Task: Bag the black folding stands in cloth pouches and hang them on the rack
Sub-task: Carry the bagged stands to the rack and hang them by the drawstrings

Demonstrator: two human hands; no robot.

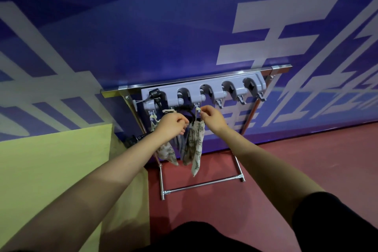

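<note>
Clearly soft and light, though weighted by something stiff inside: floral cloth pouch (196, 139) hanging near the left end of the grey plastic hook rack (204, 90), drawstring pinched by right hand (212, 117), left hand (173, 127) curled beside, hold unclear; best taken by the cord.

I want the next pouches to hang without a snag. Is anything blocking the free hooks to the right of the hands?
Nothing visible does. The hooks right of the right hand hang bare on the grey rack; the hung pouches crowd the left end only.
</note>
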